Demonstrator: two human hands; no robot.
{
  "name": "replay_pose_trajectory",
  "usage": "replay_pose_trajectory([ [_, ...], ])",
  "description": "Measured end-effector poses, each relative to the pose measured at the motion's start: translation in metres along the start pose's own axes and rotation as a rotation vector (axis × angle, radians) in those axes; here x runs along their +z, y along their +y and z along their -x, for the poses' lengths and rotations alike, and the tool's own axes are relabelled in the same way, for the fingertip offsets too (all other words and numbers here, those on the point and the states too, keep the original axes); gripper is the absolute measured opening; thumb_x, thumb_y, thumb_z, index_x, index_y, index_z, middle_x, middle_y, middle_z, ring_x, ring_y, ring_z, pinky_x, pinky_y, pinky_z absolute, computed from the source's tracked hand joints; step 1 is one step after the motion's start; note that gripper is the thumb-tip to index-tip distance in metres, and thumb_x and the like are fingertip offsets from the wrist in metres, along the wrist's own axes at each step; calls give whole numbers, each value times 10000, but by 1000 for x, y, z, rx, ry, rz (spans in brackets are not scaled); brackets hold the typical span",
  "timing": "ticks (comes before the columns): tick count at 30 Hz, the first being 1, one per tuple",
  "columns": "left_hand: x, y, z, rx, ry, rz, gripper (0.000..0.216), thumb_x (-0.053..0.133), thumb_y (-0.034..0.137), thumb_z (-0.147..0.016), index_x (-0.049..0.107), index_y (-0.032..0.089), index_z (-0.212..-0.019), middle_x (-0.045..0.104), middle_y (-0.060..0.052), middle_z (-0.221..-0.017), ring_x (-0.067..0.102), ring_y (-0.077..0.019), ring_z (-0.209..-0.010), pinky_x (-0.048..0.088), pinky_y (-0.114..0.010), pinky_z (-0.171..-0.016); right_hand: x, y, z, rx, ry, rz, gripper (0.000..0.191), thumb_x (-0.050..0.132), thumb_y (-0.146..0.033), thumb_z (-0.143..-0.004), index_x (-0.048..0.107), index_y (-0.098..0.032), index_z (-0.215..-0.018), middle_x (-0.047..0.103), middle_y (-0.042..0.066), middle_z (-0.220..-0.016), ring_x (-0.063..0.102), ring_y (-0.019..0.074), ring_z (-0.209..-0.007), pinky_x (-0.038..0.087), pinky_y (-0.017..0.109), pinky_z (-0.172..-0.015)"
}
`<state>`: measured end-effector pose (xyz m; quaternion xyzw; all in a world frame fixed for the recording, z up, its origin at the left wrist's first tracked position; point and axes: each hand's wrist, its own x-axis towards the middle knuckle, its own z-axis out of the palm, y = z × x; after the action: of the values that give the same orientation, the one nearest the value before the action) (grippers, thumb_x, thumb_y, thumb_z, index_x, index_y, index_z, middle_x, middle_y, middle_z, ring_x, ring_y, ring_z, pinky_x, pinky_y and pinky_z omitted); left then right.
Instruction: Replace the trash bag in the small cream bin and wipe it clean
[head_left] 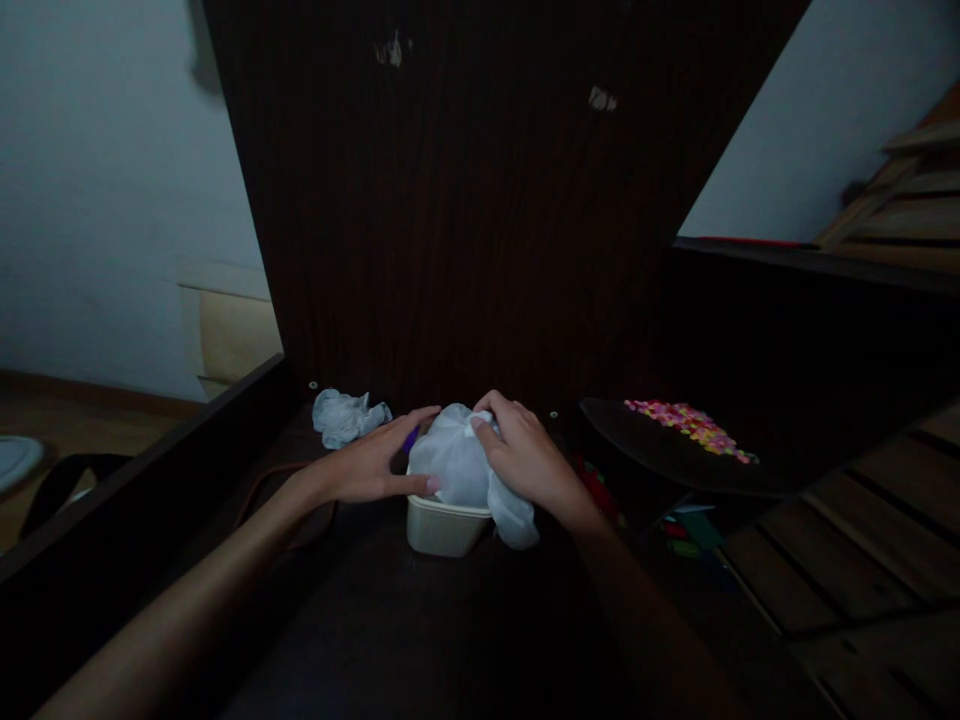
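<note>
A white plastic bag (456, 462), bunched up, bulges over the rim of a small cream container (447, 528) on the dark surface. My right hand (519, 458) pinches the bag's gathered top between thumb and fingers, and a loose part of the bag hangs down the container's right side. On the left, my left hand (379, 465) is open, thumb and fingers apart, with the thumb touching the bag near the rim. Something purple (410, 440) shows behind the left hand; its kind cannot be told. What lies inside the bag is hidden.
A crumpled whitish plastic bag (345, 417) lies at the back left. Behind stands a tall dark wooden panel (465, 220). Right, a dark curved piece bears pink and yellow bits (690, 428), with red and green items below. A raised edge (150, 460) bounds the left side.
</note>
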<state>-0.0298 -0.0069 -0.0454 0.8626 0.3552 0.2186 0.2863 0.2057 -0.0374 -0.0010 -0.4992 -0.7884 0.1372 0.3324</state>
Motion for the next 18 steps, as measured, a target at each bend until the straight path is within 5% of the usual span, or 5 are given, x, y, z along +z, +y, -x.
replay_pose_trajectory([
  [9, 0, 0, 1, 46, -18, -35, 853, 700, 338, -816, 289, 189, -1549, 426, -169, -1589, 444, -362, -1434, 345, -517, -1196, 20, 3, 3, 18, -250, 50, 56, 510, -159, -961, 534, -209, -954, 675, 82, -943, 632, 210, -872, 406, 309, -733],
  [15, -2, 6, -2, 39, 2, -22, 644, 527, 473, -965, 371, 194, -1523, 506, -138, -1532, 500, -330, -1384, 389, -467, -1158, 15, 10, -4, -72, -310, -80, 198, 650, -137, -871, 570, -208, -1038, 663, 30, -919, 635, 185, -856, 470, 302, -737],
  [18, 0, 11, -7, 64, 31, -99, 626, 595, 557, -931, 494, 198, -1434, 585, -135, -1440, 562, -331, -1297, 425, -460, -1112, 2, 11, -9, -112, -299, -179, 264, 664, -101, -833, 581, -206, -1061, 667, 20, -936, 641, 162, -828, 504, 290, -725],
])
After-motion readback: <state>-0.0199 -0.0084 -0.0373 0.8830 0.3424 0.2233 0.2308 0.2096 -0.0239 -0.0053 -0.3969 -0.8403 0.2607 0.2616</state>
